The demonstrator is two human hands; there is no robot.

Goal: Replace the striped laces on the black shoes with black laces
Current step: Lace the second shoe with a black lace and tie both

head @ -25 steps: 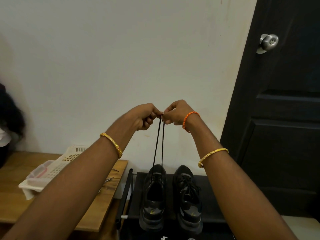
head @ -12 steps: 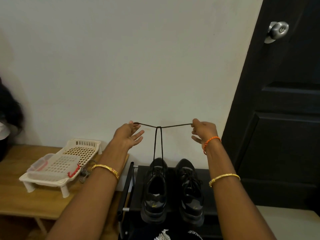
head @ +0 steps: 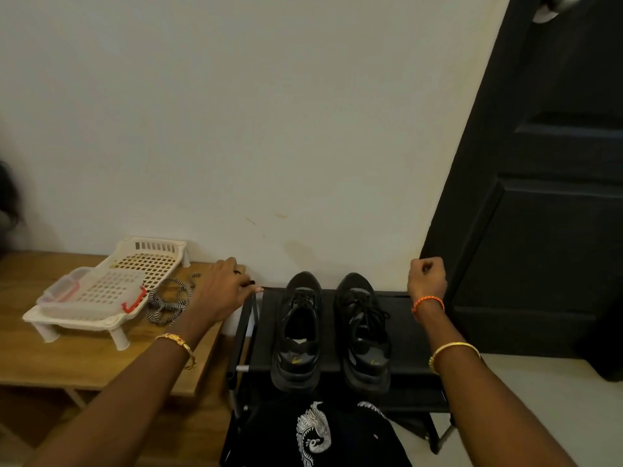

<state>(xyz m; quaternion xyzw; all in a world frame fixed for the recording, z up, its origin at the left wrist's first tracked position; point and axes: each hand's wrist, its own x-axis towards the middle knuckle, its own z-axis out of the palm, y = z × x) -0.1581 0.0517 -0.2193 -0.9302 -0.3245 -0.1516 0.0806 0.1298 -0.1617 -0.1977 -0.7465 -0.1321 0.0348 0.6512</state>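
Head view: left shoe (head: 298,332) half-laced; left hand (head: 220,293) and right hand (head: 427,278) hold fingers curled (lace ends unseen); threading next.

Door knob (head: 556,5) cropped at top edge; lace ends indiscernible.

The two black shoes (head: 332,332) stand side by side on the black rack (head: 409,332), toes against the wall (head: 269,129), with bare rack surface either side. Left, striped laces (head: 168,299) and a white basket (head: 111,291) crowd the counter (head: 67,358); its near part lies open. Right, the door (head: 546,230) blocks.
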